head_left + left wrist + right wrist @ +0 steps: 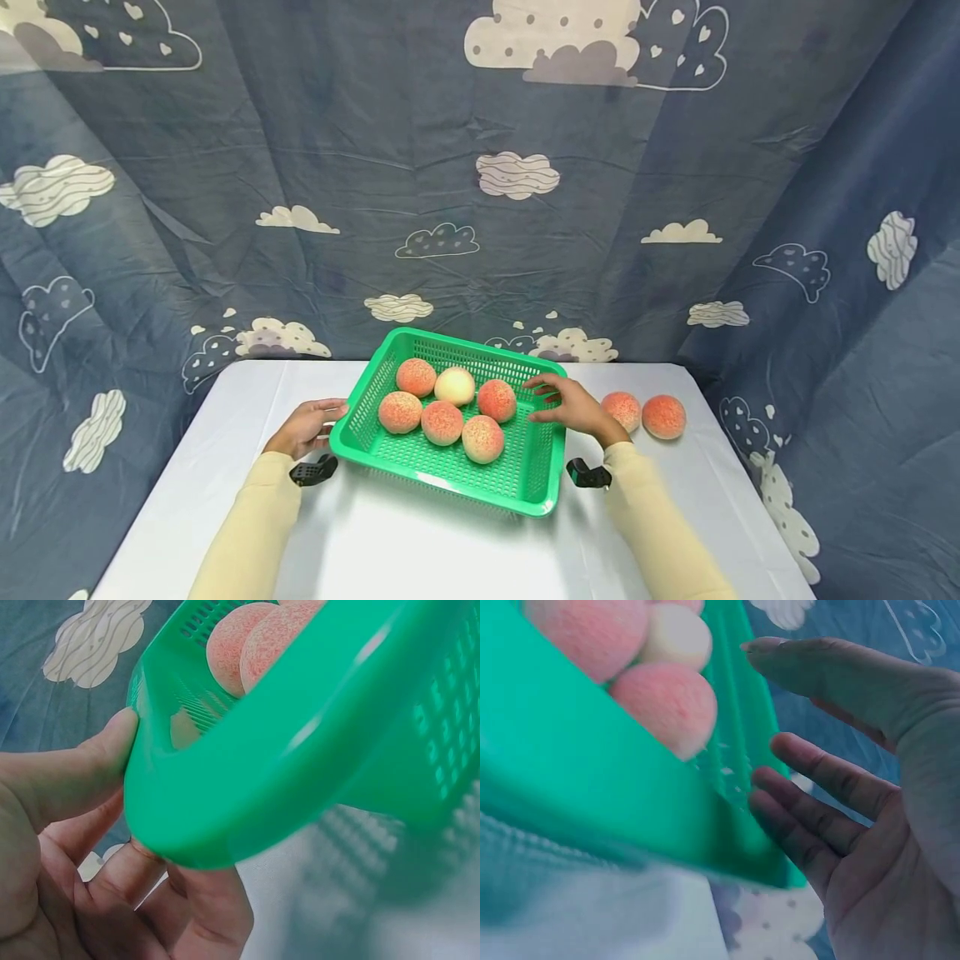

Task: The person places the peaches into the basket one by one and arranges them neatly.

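A green perforated plastic basket (442, 475) sits at an angle over the white table, with several speckled pink-orange peaches (442, 422) and a cream-coloured peach (454, 387) grouped inside. At its left end, my left hand (309, 425) holds the rim. The left wrist view shows the thumb (124, 739) against the corner and bent fingers (210, 904) under the rim. My right hand (573, 406) is at the basket's right end, fingers spread and loosely bent with nothing between them. In the right wrist view the fingertips (769, 780) overlap the basket's end; contact is unclear.
Two more peaches lie on the white table (450, 550) to the right: one peach (622, 411) beside the right wrist, another peach (663, 417) farther right. A dark blue curtain (420, 200) with cloud prints hangs behind and along both sides.
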A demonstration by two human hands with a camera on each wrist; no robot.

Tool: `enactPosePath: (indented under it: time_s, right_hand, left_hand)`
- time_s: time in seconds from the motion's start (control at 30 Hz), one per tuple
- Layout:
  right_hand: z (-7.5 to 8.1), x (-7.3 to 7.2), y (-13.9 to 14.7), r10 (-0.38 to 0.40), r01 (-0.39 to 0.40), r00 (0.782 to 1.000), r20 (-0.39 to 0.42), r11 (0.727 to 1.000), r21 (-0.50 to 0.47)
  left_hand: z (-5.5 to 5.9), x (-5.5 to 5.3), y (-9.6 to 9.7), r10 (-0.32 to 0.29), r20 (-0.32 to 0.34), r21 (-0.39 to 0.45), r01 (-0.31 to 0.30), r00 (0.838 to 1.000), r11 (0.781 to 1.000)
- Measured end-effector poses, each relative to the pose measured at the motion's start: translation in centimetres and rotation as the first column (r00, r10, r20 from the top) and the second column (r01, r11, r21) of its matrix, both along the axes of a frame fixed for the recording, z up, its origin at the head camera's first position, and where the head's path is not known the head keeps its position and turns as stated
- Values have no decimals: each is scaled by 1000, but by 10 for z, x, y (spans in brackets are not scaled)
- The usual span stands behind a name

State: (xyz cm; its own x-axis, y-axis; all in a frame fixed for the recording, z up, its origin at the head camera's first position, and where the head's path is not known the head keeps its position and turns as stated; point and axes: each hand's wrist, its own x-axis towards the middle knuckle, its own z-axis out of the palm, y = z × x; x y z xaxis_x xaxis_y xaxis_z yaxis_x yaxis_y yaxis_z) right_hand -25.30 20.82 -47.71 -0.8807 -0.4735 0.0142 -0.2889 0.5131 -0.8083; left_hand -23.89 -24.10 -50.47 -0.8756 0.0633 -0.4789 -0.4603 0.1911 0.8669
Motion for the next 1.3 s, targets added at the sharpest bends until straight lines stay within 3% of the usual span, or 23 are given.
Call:
enactPosePath:
  time_s: [0.27, 0.43, 0.63, 0.83, 1.07, 1.3]
  right_hand:
    - [4, -3, 38, -119, 119, 993, 2, 991, -58]
    - [1, -4, 71, -224, 225, 974, -43, 974, 27]
    - [0, -6, 100, -319, 312, 947, 27, 940, 135]
    - [-8, -12, 114, -350, 324, 934, 75, 916, 239]
    - [-27, -15, 119, -363, 331, 906, 217, 928, 168]
    - [-42, -22, 119, -377, 306, 910, 170, 890, 338]
  left_hand:
    - [2, 1, 0, -1, -1, 5, 1, 1000, 1000]
    - [0, 2, 2, 6, -2, 26, -6, 1000, 1000]
    - [0, 1, 0, 3, -8, 20, -3, 1000, 1000]
    - [1, 2, -1, -6, -3, 20, 7, 1000, 1000]
    - [0, 2, -1, 2, 7, 20, -2, 1000, 1000]
    - [1, 1, 0, 9, 8, 40, -9, 1000, 999]
